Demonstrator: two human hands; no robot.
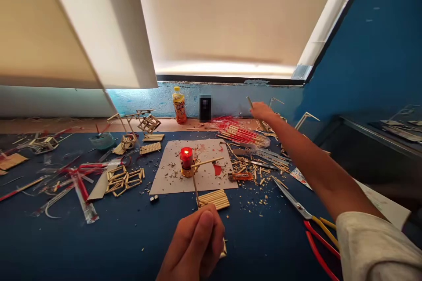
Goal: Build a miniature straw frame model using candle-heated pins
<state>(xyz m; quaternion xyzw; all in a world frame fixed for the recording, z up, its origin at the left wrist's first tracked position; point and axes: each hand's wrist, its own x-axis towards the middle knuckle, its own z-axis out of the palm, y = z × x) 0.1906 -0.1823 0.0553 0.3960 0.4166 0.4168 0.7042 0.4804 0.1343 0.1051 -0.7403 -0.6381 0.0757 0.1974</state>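
Note:
My left hand [197, 239] is closed at the bottom middle. It grips a small model of joined wooden sticks [195, 186], whose upper arm reaches up beside the candle. My right hand [260, 110] stretches to the back right, its fingers closed round a thin stick [249, 102]. A lit red candle [187, 158] in a gold-coloured holder stands on a sheet of cardboard [171, 151]. Just above my left hand shows a flat panel of sticks [216, 199]; whether it joins the held model I cannot tell. Below my right hand lies a bundle of red-and-wood sticks [244, 135].
Scissors [298, 206] with red and yellow handles lie at the right. An orange lighter [240, 176] rests among cut stick pieces. Stick frames [124, 181] and plastic wrappers [81, 189] cover the left side. A drink bottle [179, 105] stands by the wall.

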